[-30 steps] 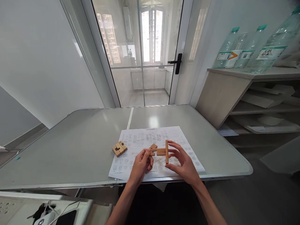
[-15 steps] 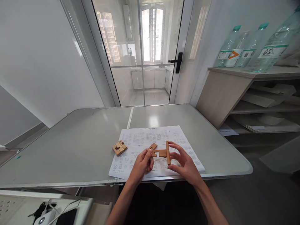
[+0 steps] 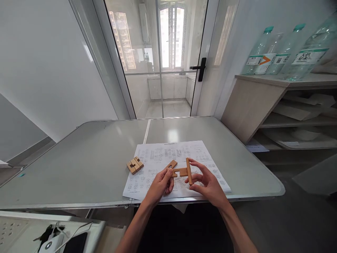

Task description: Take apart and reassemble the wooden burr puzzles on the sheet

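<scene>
Above the printed sheet (image 3: 147,189), both my hands hold notched wooden puzzle pieces. My left hand (image 3: 160,184) pinches one end of a flat notched piece (image 3: 181,172); another wooden piece (image 3: 172,164) sticks out behind its fingers at a slant. Between thumb and fingertips, my right hand (image 3: 206,181) grips an upright wooden piece (image 3: 189,171), which meets the right end of the flat one. Whether the two are interlocked I cannot tell. A small block of wooden pieces (image 3: 135,165) lies at the sheet's left edge.
The grey table (image 3: 79,168) carries the sheet, which is covered in small diagrams. At right, plastic bottles (image 3: 279,58) stand on a wooden shelf (image 3: 252,102). Lower left, a white surface holds a phone (image 3: 76,242), cables and keys. A glass door (image 3: 168,91) is beyond the table.
The whole view has shifted slightly. My hands keep nearly the same hold, with the right fingers behind the upright piece moved a little.
</scene>
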Available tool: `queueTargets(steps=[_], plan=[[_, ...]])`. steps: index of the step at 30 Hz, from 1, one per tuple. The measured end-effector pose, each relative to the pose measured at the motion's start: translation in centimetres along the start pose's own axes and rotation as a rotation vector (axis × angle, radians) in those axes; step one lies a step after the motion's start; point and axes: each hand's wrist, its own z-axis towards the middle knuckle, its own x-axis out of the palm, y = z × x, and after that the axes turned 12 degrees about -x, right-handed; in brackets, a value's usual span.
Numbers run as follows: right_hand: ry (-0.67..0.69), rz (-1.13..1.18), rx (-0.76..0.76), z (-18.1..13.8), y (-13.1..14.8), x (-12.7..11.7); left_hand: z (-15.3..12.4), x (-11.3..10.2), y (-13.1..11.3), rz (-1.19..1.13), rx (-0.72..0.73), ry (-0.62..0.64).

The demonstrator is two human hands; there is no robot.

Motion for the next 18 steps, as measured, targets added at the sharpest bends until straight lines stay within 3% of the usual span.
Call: queueTargets(steps=[9,18], plan=[[0.09,-0.058,0.049,-0.1,0.6,1.3,-0.7,1.7,-1.2,0.154,0.042,0.05],[0.152,-0.105,0.087,0.1,1.5,1.2,-0.8,1.8,-0.6,0.222,0.056,0.055]])
